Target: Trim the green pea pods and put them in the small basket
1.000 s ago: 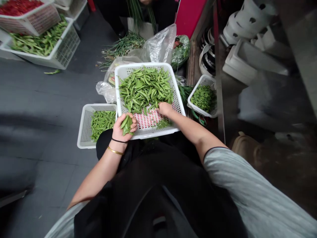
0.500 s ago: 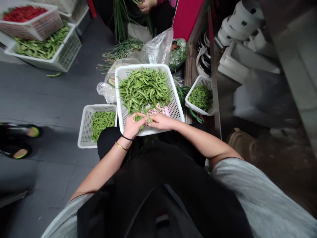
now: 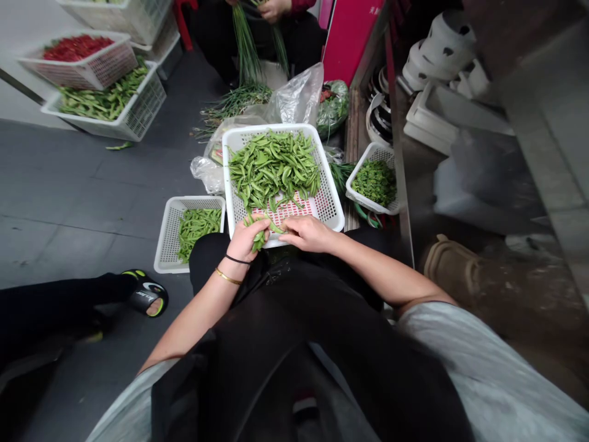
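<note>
A large white basket point(image 3: 332, 207) rests against my knees, heaped with green pea pods point(image 3: 273, 166). My left hand point(image 3: 246, 240) is closed round a small bunch of pods point(image 3: 257, 238) at the basket's near edge. My right hand point(image 3: 306, 233) is beside it, fingers pinched on the end of a pod point(image 3: 276, 228) held between both hands. A smaller white basket point(image 3: 165, 242) with sorted pods point(image 3: 196, 224) sits on the floor to the left.
A small basket of green trimmings point(image 3: 375, 181) stands right of the big one. Plastic bags point(image 3: 294, 92) and scallions point(image 3: 234, 101) lie behind, where another person's hand point(image 3: 273, 8) holds greens. Baskets of beans and red chillies point(image 3: 99, 98) stand far left. Someone's sandalled foot point(image 3: 145, 293) is at my left.
My right hand came back from the pile to meet my left hand at the basket's near edge. A sandalled foot moved in from the left. The view shifted slightly.
</note>
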Demonstrator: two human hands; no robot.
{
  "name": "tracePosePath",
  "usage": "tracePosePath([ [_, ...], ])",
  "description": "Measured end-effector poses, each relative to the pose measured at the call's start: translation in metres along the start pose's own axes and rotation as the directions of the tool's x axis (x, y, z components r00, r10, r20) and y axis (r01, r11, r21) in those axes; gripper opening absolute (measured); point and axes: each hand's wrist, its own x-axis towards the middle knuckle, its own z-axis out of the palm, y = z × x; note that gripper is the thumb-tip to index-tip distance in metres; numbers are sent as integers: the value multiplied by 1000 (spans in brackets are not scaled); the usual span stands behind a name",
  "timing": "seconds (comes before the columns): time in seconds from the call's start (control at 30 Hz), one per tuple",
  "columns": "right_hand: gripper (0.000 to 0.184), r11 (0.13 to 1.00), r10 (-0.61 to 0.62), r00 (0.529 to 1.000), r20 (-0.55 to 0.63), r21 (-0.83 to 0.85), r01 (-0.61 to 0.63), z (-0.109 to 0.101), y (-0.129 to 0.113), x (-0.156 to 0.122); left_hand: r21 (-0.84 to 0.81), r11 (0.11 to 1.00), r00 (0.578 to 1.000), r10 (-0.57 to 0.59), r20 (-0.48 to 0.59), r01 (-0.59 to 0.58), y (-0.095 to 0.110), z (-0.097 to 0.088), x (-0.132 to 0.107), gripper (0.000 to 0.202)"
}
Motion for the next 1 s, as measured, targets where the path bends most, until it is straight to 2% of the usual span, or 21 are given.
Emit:
tracePosePath([
  [0.07,24,992,-106,994,-33,-69,104,2,-1,-5,-26,999,999,-17,30,18,2,-1,0,25],
  [0.13,27,984,-161,986,-35,-78,158,2,-3,-6,-11,1000,998,-9,59,10,2,-1,-1,24],
  [0.2,26,975,-220,975,22,21,220,-1,-5,-6,9,999,992,-37,120,36,2,-2,-2,25],
  [0.27,23,948,-278,955,104,187,256,-8,-4,-4,31,994,971,-108,214,104,1,-4,-2,26],
  [0.33,23,930,-238,963,125,317,189,-18,2,-4,55,986,939,-168,300,159,1,-8,-3,26],
  [0.43,31,934,22,1000,-15,358,-15,-36,17,-6,80,981,918,-194,346,177,2,-15,-1,23],
  [0.5,34,959,126,980,-157,272,-80,-42,23,-7,94,978,911,-209,356,188,2,-18,1,23],
  [0.57,33,995,75,971,-226,87,-56,-41,20,-7,103,975,903,-222,369,198,2,-20,4,23],
  [0.6,36,1000,16,977,-212,-23,-21,-37,16,-7,107,974,900,-225,375,199,2,-19,5,24],
  [0.67,39,975,-90,992,-94,-212,69,-27,6,-4,128,973,897,-228,378,193,5,-18,6,25],
  [0.73,32,940,-127,990,54,-312,138,-17,-1,0,210,968,915,-203,348,135,11,-17,4,27],
  [0.8,30,937,-129,980,152,-305,170,-13,-3,3,380,925,938,-113,326,-21,22,-14,-1,26],
  [0.83,28,949,-139,974,179,-257,183,-12,-3,4,477,870,938,-53,343,-125,28,-13,-5,24],
  [0.93,28,982,-190,969,159,46,185,-12,-5,8,647,649,881,79,467,-401,42,-6,-16,17],
  [1.0,31,947,-133,988,72,304,106,-10,-6,10,654,586,859,157,487,-478,46,-3,-19,15],
])
